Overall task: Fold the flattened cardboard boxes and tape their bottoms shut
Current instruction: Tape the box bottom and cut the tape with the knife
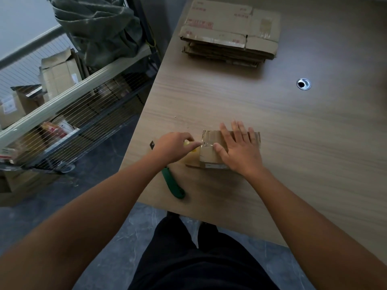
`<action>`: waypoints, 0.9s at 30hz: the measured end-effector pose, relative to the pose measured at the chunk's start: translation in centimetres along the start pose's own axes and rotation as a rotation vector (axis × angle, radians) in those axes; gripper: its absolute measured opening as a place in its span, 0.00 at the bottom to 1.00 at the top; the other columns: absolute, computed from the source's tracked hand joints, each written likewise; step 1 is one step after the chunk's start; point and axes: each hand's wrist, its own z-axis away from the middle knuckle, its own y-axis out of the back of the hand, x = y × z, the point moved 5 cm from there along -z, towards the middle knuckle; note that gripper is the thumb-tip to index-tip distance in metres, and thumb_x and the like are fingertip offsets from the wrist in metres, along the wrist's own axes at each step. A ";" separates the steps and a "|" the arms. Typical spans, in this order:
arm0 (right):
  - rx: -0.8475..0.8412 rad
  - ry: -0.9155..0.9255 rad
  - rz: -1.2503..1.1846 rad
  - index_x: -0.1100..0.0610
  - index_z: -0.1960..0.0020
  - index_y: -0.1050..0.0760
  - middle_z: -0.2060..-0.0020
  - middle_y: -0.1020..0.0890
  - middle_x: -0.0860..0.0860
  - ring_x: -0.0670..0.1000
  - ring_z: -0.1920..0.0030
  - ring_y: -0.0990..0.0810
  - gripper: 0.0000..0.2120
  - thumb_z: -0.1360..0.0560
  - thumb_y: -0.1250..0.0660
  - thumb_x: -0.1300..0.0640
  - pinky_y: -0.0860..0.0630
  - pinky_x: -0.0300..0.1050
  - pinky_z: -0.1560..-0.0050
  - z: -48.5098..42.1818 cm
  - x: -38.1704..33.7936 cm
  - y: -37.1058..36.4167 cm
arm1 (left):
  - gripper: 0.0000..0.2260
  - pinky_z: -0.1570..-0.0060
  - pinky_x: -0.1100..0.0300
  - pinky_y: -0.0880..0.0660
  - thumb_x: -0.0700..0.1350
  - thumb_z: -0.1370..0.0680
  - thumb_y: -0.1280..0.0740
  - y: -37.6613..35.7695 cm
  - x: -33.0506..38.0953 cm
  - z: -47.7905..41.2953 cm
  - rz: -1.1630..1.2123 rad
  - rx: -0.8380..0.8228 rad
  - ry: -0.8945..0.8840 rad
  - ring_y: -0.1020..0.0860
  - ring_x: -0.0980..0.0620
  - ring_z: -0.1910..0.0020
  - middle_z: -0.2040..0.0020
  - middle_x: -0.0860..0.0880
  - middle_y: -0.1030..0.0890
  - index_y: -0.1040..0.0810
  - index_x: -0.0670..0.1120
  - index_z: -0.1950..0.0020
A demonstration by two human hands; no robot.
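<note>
Box: small brown box (209,155) on the table (293,132), by its near-left edge, flaps folded shut on top.
Right hand: right hand (238,151) lies flat on the box, fingers spread, pressing the flaps down.
Left hand: left hand (173,148) grips the tape dispenser (174,187) at the box's left edge.
Doing it well: pin the flaps, draw the tape (206,144) straight along the seam, then rub it over the edge.
Materials: creased, dull corrugated cardboard; clear glossy tape; smooth wood-grain table; green plastic handle.
Stack: flat boxes (230,32) at the far side, well apart, with ragged edges.
</note>
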 end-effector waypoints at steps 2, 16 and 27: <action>-0.006 0.007 -0.012 0.42 0.18 0.58 0.18 0.56 0.52 0.53 0.18 0.62 0.33 0.19 0.58 0.31 0.66 0.56 0.21 0.0 0.0 0.0 | 0.25 0.58 0.56 0.27 0.67 0.20 0.41 0.0 -0.8 0.3 -0.075 -0.068 -0.051 0.22 0.51 0.55 0.49 0.48 0.17 0.22 0.52 0.35; 0.853 0.283 -0.259 0.67 0.39 0.22 0.41 0.20 0.63 0.63 0.35 0.25 0.18 0.22 0.32 0.55 0.29 0.60 0.32 8.9 -7.8 3.0 | 0.31 0.54 0.52 0.25 0.62 0.18 0.41 0.6 -0.7 -3.7 -0.204 -0.277 -0.493 0.22 0.46 0.53 0.41 0.45 0.18 0.56 0.70 0.21; 0.045 -0.168 -0.104 0.62 0.43 0.22 0.50 0.20 0.60 0.62 0.50 0.20 0.20 0.28 0.24 0.51 0.22 0.54 0.57 4.0 -19.4 -12.8 | 0.30 0.44 0.44 0.22 0.63 0.17 0.42 0.9 -0.5 -3.1 -0.283 -0.157 -0.513 0.20 0.39 0.42 0.42 0.43 0.17 0.55 0.70 0.21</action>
